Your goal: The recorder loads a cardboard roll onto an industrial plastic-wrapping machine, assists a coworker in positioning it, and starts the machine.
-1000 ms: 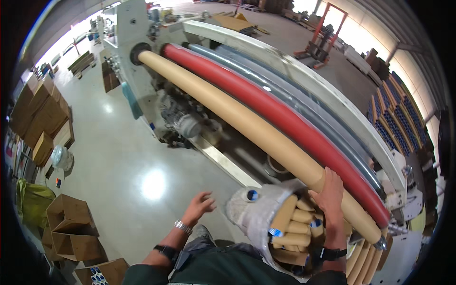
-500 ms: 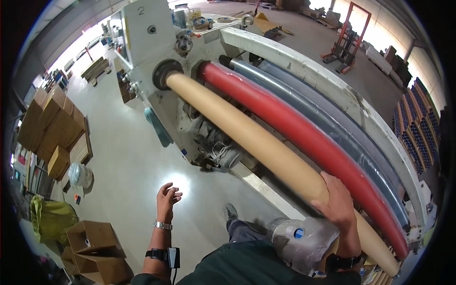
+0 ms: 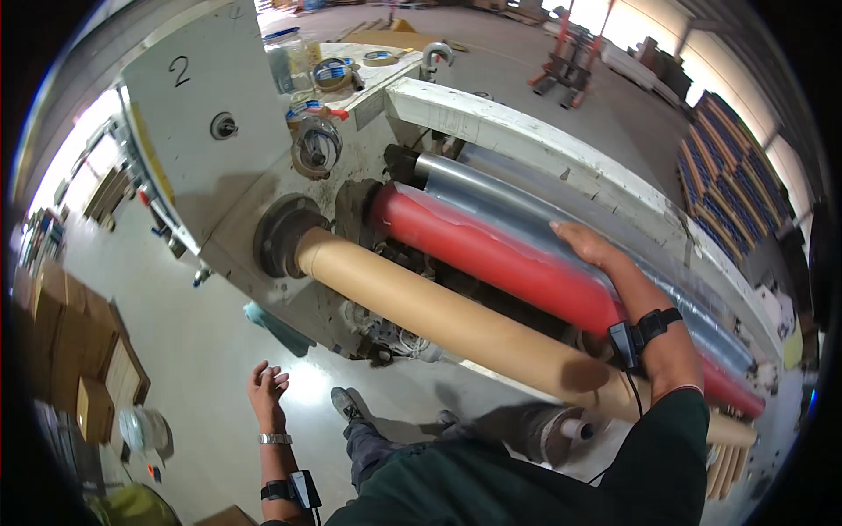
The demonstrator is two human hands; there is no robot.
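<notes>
right hand (image 3: pixel 586 244) unclenched over far edge of long glossy red cylindrical roller (image 3: pixel 491 261), prob bracing | left hand (image 3: pixel 268 384) loosely curled, nothing visibly held, well nearside, likely balance

Through the head camera I saw the tube (image 3: pixel 438 307) nearest, a second roller (image 3: pixel 491 250) behind it, a third roller (image 3: pixel 482 197) behind that, all right of the end plate (image 3: pixel 202 114). The left hand (image 3: pixel 267 386) hung this side of the tube, the right hand (image 3: pixel 586 244) over the third roller. Boxes (image 3: pixel 66 333) were far left.
</notes>
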